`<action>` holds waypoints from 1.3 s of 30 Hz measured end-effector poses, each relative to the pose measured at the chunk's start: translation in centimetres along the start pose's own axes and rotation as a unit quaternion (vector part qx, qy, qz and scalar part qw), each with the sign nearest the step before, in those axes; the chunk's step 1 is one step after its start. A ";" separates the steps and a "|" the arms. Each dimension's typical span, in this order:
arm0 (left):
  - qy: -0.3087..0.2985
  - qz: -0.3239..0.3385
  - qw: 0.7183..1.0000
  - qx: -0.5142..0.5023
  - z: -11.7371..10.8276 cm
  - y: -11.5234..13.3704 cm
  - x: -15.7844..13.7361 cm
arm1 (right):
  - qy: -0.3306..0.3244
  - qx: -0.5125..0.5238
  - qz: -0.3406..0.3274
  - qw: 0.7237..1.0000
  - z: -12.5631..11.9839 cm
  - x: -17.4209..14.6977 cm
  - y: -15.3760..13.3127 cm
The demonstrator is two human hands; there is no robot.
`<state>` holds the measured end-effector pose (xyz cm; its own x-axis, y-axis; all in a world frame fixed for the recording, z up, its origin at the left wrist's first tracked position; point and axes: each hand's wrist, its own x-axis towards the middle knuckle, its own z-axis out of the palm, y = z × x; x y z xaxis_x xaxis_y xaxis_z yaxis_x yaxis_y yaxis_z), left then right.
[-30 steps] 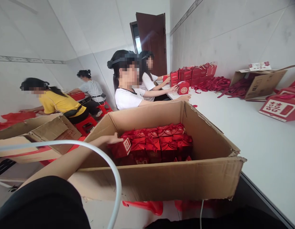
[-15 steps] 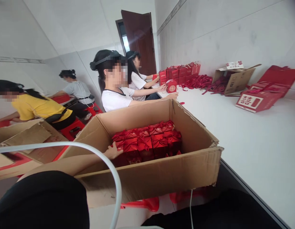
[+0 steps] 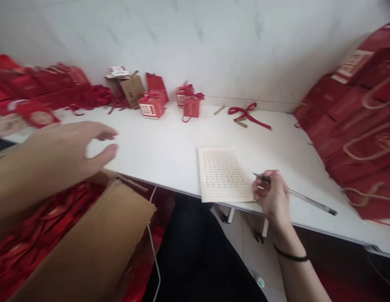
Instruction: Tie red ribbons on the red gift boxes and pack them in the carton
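Observation:
A pen (image 3: 303, 196) is gripped in my right hand (image 3: 273, 196), its tip pointing left over the white table. That hand rests at the lower right edge of a lined notepad sheet (image 3: 224, 174) covered with rows of small writing, too blurred to read. My left hand (image 3: 78, 144) is raised above the table's front edge, thumb and fingers apart with nothing between them. Below it stands the open cardboard box (image 3: 97, 235), with red gift boxes and ribbons (image 3: 46, 226) inside, smeared by motion.
Small red gift boxes (image 3: 152, 105) stand along the wall, near a red ribbon (image 3: 249, 115) and a small carton (image 3: 132, 90). Red bags with rope handles (image 3: 367, 134) are stacked at the right. At far left, another person's hand (image 3: 7, 125) is by a red box.
My view has swung right from the cardboard box to the table. My left hand has left the gift boxes and risen out of the box. My right hand with the pen now shows.

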<state>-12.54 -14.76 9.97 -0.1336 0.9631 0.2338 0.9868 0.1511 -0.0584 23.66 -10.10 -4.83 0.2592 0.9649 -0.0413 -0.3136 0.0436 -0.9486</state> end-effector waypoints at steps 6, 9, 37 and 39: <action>-0.211 0.359 0.906 -0.076 6.3 14.0 7.9 | -0.015 -0.010 -0.019 1.000 -0.3 0.6 0.5; -0.310 0.362 0.876 -0.072 9.5 15.1 8.5 | -0.034 -0.047 -0.023 0.998 -0.8 0.6 0.6; -0.397 0.297 0.862 -0.106 11.7 14.5 8.7 | -0.045 -0.387 -0.057 0.919 -0.4 1.0 -0.4; -0.399 0.294 0.862 -0.111 11.7 14.5 8.6 | -0.042 -0.379 -0.052 0.923 -0.4 0.9 -0.4</action>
<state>-0.47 -1.67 -0.19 0.4616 0.7190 -0.5195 0.8871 -0.3760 0.2678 24.35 -9.31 -4.58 0.1694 0.9839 0.0568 0.4462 -0.0252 -0.8946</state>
